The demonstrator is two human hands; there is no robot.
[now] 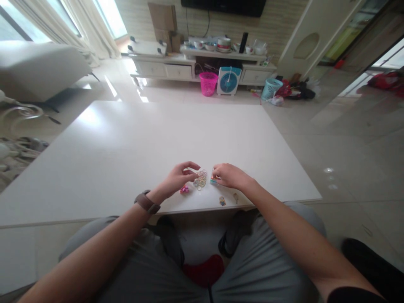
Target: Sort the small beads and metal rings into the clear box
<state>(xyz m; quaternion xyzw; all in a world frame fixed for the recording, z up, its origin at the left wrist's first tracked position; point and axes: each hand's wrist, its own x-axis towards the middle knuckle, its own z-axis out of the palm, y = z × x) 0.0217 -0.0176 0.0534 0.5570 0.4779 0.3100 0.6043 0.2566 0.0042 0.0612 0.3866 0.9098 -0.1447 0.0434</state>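
Note:
A loose pile of small pale coloured rings, like thin hair elastics (201,182), lies near the front edge of the white table (189,139). My left hand (181,176) is at the pile's left side, fingers curved and apart, with the thumb close to the rings. Just below that hand sits a small pink bow-like piece (184,190). To the right of the pile, my right hand (232,174) has its fingers closed over a small clear packet with colourful contents (213,181), partly hidden by the fingers. Closer to me lie a yellow-and-blue cartoon figure (222,201) and a small gold-coloured piece (235,198).
The table's front edge runs just above my knees. Beyond the table stand a pink basket (208,84), a blue-and-white fan (228,81) and a light blue basket (271,89), in front of a low white cabinet (179,72). A sofa (38,69) is at the far left.

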